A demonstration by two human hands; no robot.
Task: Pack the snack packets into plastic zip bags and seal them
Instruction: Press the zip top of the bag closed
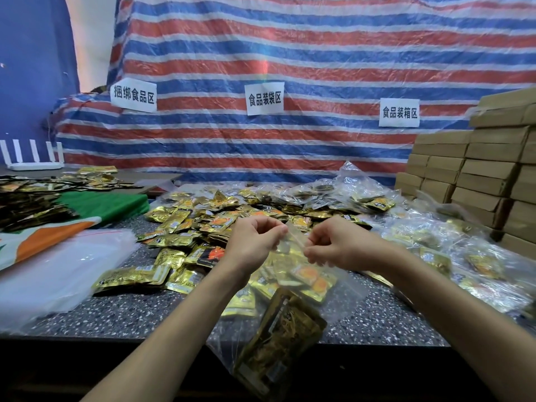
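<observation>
Two bare hands are working at the middle of the grey speckled stone table (139,311), and I am watching them from far away. Going from the left: a stack of empty clear plastic zip bags (55,274) is lying at the left edge, I think so that the next one is easy to reach. Just beside it, toward the middle, a loose heap of small gold foil snack packets (185,227) is spreading across the table, close in front of the hands.

My left hand (255,242) is curling nearly closed, with the thumb and fingertips pinching the left end of the top strip of a clear plastic zip bag already filled with gold packets (293,285). My right hand (339,242) is doing the same at the right end of the strip, fingers folded in. The filled bag is hanging down from both hands, between the wrists, with its lower part passing over the table edge toward me. I judge that it is being held up like this so the packets are sinking to the bottom and the strip is staying flat for pressing. Whether the seal is fully closed, I cannot tell.

Further right, many filled clear bags (452,245) are piling up, probably finished ones. Behind them brown cardboard boxes (487,169) are standing in stacks.
</observation>
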